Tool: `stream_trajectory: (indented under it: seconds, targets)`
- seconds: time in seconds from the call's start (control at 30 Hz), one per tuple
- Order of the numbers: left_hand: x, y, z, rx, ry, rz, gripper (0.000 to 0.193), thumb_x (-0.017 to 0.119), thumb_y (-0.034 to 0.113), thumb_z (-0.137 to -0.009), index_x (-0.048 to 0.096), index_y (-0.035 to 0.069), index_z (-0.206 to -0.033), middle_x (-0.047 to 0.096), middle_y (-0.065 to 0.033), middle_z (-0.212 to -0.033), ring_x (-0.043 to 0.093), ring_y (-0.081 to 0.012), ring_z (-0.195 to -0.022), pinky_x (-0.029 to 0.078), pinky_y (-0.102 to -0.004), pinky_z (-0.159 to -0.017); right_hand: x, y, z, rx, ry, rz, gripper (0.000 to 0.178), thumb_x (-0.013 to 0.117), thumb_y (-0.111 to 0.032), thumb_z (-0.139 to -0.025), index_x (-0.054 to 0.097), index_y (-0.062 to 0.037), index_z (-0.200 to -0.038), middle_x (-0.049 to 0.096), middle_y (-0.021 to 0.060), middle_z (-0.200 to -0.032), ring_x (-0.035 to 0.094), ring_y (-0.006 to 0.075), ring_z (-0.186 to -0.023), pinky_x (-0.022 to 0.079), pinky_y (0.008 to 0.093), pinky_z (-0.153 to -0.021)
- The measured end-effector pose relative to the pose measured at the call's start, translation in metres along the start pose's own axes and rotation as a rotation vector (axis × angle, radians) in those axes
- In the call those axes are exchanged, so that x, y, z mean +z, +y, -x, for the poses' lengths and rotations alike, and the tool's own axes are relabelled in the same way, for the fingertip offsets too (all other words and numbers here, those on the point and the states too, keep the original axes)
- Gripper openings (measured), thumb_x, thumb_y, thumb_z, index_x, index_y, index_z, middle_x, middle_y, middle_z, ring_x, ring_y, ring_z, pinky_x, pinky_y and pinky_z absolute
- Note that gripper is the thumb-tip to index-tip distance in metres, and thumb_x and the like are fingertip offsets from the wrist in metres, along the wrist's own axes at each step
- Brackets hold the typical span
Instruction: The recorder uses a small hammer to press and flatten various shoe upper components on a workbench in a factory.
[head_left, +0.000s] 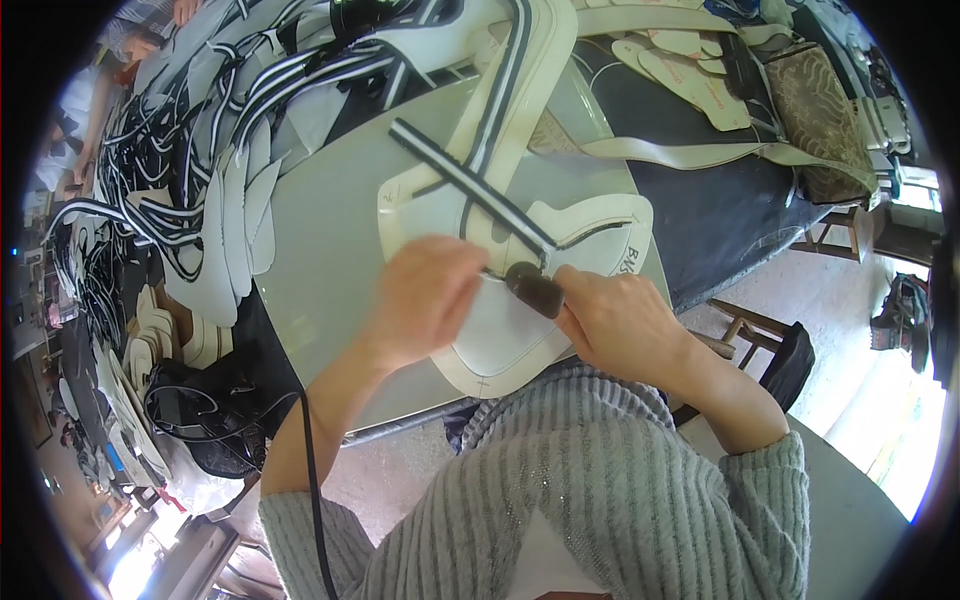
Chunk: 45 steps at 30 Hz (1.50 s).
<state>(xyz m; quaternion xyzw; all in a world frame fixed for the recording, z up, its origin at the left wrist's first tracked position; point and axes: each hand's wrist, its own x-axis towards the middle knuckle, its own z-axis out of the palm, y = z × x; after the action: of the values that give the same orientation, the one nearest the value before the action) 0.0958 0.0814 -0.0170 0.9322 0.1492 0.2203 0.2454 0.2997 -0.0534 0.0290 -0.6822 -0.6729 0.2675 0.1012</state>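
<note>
Over the work board, my right hand (pixel 625 325) is closed, thumb and forefinger at a short tool with a dark brown rounded handle (pixel 535 290). From the handle a thin metal part points toward my left hand (pixel 430 300). That hand is smeared by motion with its fingers bent, and what it may hold is hidden. Beneath both hands lies a pale shaped piece (pixel 510 335) on a cream template (pixel 640 225) with curved slots and written marks. A black-and-white striped strip (pixel 455 175) slants across it and ends near the tool.
Heaps of striped strips (pixel 180 210) and pale cut pieces (pixel 235 230) lie at the left. Cream insole-shaped pieces (pixel 690 75) and a patterned brown bag (pixel 820 110) lie at the right. A black cable (pixel 312 480) hangs past my left forearm. A wooden stool (pixel 745 325) stands right of the table.
</note>
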Motion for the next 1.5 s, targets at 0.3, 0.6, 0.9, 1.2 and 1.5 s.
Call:
stream_trajectory:
  seconds: [0.3, 0.6, 0.9, 1.2, 1.5]
  targets:
    - [-0.019, -0.009, -0.016, -0.484, 0.121, -0.069, 0.058, 0.079, 0.014, -0.081, 0.046, 0.002, -0.127, 0.068, -0.0093, -0.108, 0.065, -0.0256, -0.105, 0.049, -0.0318, -0.090, 0.006, 0.055, 0.033, 0.348, 0.677, -0.005, 0.025, 0.065, -0.013, -0.091, 0.056, 0.0010, -0.109, 0.062, 0.0198, -0.083, 0.063, 0.0372, -0.073, 0.049, 0.0424, -0.064]
    - [-0.062, 0.046, -0.004, -0.767, 0.138, 0.807, 0.040, 0.069, 0.009, -0.089, 0.058, -0.004, -0.125, 0.069, -0.0025, -0.093, 0.059, -0.0055, -0.077, 0.047, -0.0210, -0.067, -0.007, 0.060, 0.042, 0.344, 0.616, -0.760, 0.021, 0.069, -0.009, -0.089, 0.056, 0.0004, -0.102, 0.056, -0.0003, -0.083, 0.053, 0.0078, -0.076, 0.043, 0.0217, -0.067]
    - [-0.023, 0.073, 0.073, -0.872, 0.895, 0.295, 0.032, 0.059, 0.011, -0.098, 0.057, -0.006, -0.124, 0.066, -0.0081, -0.109, 0.058, -0.0092, -0.097, 0.046, -0.0231, -0.085, -0.035, 0.036, -0.055, -0.231, 0.723, -0.435, 0.023, 0.064, -0.011, -0.094, 0.058, 0.0022, -0.112, 0.057, 0.0029, -0.081, 0.053, 0.0124, -0.066, 0.044, 0.0271, -0.065]
    - [-0.002, 0.072, 0.080, -0.571, 0.686, -0.393, 0.058, 0.072, 0.000, -0.079, 0.045, -0.007, -0.130, 0.057, -0.0197, -0.124, 0.056, -0.0377, -0.112, 0.045, -0.0479, -0.095, -0.025, 0.041, -0.067, -0.047, 0.194, -0.657, 0.022, 0.057, -0.018, -0.099, 0.059, 0.0034, -0.104, 0.059, 0.0041, -0.075, 0.063, 0.0127, -0.068, 0.048, 0.0268, -0.063]
    - [-0.039, 0.089, 0.053, -0.201, 1.317, -0.258, 0.036, 0.054, -0.001, -0.091, 0.041, -0.006, -0.124, 0.059, -0.0239, -0.113, 0.058, -0.0334, -0.104, 0.045, -0.0422, -0.098, -0.031, 0.019, -0.064, -0.135, 0.225, -0.267, 0.019, 0.055, -0.017, -0.099, 0.059, -0.0010, -0.109, 0.065, 0.0179, -0.076, 0.061, 0.0378, -0.063, 0.047, 0.0430, -0.059]
